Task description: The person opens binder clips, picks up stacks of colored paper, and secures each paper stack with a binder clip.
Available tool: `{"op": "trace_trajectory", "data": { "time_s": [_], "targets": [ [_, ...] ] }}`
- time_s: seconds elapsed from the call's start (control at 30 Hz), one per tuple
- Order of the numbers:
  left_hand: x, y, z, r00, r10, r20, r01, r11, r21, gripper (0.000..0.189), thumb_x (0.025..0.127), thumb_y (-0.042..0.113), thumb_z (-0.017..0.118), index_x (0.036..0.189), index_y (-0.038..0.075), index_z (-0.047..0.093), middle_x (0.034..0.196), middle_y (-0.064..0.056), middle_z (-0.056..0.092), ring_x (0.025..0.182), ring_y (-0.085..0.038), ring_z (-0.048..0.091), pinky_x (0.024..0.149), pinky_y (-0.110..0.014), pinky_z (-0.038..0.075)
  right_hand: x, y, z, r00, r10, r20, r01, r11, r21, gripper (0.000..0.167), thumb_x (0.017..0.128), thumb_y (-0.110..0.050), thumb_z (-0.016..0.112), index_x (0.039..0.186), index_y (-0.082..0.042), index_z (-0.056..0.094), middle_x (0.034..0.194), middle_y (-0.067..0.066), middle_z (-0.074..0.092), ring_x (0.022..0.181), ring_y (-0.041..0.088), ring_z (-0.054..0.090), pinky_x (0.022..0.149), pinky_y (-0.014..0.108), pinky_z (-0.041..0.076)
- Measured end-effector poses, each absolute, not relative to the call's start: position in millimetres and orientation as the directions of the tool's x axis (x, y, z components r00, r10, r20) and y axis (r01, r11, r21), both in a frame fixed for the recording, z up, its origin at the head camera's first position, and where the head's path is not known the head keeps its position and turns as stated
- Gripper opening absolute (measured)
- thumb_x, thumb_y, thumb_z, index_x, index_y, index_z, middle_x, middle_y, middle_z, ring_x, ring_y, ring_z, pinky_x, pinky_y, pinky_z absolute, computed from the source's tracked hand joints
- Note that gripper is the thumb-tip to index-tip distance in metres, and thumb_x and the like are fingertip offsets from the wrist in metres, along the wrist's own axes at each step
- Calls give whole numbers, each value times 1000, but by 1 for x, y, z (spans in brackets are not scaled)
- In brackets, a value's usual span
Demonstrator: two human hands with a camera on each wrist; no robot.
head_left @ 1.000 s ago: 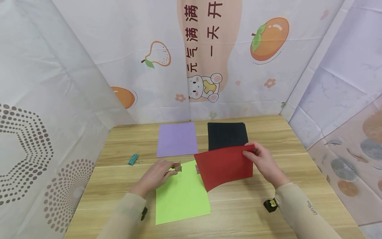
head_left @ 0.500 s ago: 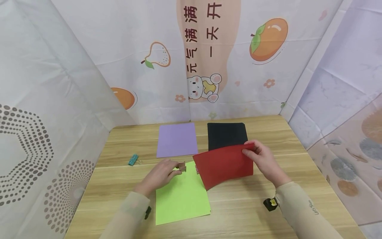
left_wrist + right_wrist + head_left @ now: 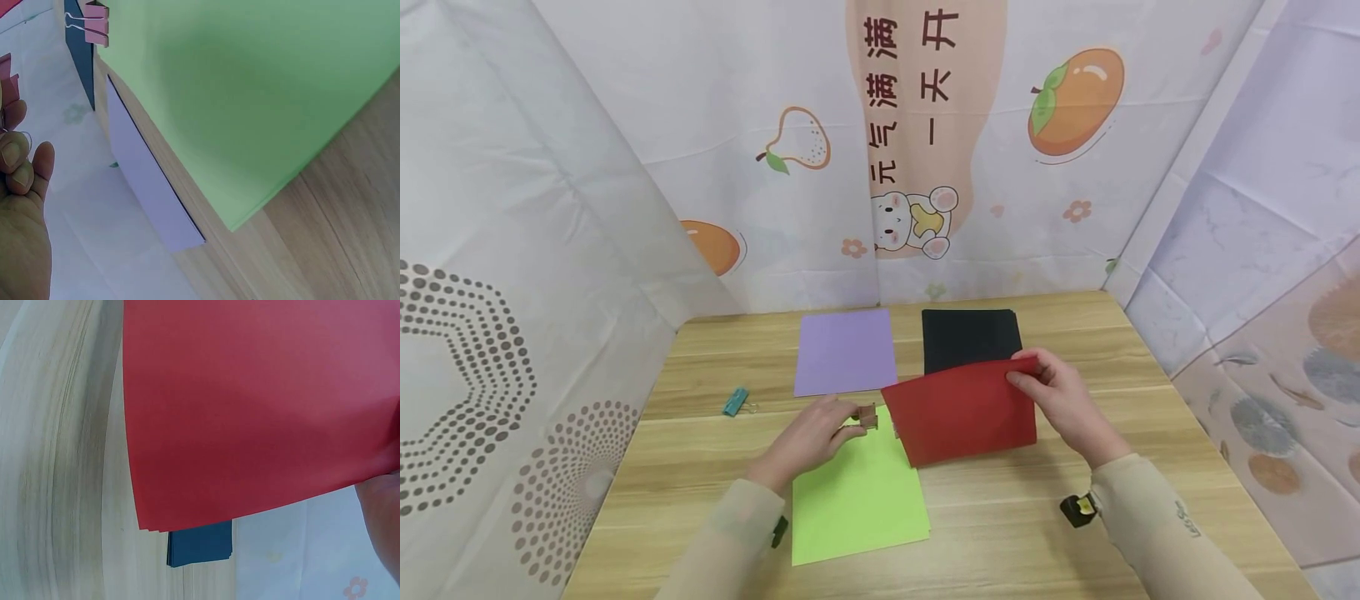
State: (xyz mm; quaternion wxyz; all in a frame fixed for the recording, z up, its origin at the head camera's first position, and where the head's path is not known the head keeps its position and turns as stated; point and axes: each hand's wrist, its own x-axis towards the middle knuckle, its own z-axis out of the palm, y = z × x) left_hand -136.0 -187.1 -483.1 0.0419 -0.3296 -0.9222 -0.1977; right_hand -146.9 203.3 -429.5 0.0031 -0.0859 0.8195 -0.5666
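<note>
My left hand (image 3: 808,442) pinches a pink binder clip (image 3: 868,416) by its wire handles, above the far edge of the light green paper stack (image 3: 861,504). A second pink binder clip (image 3: 96,25) grips that stack's edge, as the left wrist view shows; in the head view red paper mostly hides it. With thumb and fingers, my right hand (image 3: 1060,404) holds a small stack of red paper (image 3: 966,412) by its upper right corner. The red sheets hang tilted above the table, their left edge close to the held clip. Slightly staggered sheet corners show in the right wrist view.
A purple paper stack (image 3: 846,352) lies at the back of the wooden table (image 3: 1112,358). To its right is a black paper stack (image 3: 972,333), partly covered by the red paper in view. A teal binder clip (image 3: 735,402) lies at left. Printed cloth hangs behind.
My left hand has moved right with the pink binder clip, closer to the red paper. The red paper's lower left corner has risen slightly and shifted left; my right hand has barely moved.
</note>
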Motion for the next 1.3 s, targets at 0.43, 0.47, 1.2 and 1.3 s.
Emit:
{"op": "trace_trajectory", "data": {
  "time_s": [0.43, 0.47, 1.2, 1.3],
  "targets": [
    [-138, -178, -476, -738, 613, 281, 674, 651, 350, 18, 99, 27, 68, 106, 11, 64, 104, -2, 69, 93, -16, 55, 82, -33, 52, -149, 197, -428, -985, -160, 64, -117, 344, -932, 29, 100, -13, 66, 125, -1, 59, 104, 10, 64, 89, 17, 61, 79, 23, 53],
    [-138, -178, -476, -738, 614, 282, 674, 649, 352, 18, 99, 27, 68, 106, 11, 64, 103, -2, 69, 92, -16, 55, 81, -33, 51, -150, 196, -428, -985, -160, 65, -118, 350, -929, 28, 100, -14, 66, 125, -1, 59, 104, 10, 65, 89, 18, 62, 79, 23, 53],
    [-135, -175, -469, -737, 609, 293, 675, 652, 345, 17, 98, 26, 70, 106, 12, 65, 95, 3, 64, 86, -13, 50, 76, -28, 49, -154, 197, -431, -989, -128, 70, -111, 342, -933, 26, 100, -14, 67, 123, -3, 60, 101, 5, 66, 89, 16, 62, 78, 21, 53],
    [-135, -174, -468, -737, 610, 291, 675, 652, 346, 17, 98, 26, 69, 105, 12, 65, 95, 4, 64, 86, -13, 50, 76, -29, 49, -154, 196, -431, -988, -135, 68, -111, 345, -932, 25, 100, -15, 66, 122, -3, 60, 101, 6, 66, 89, 17, 62, 78, 22, 53]
  ]
}}
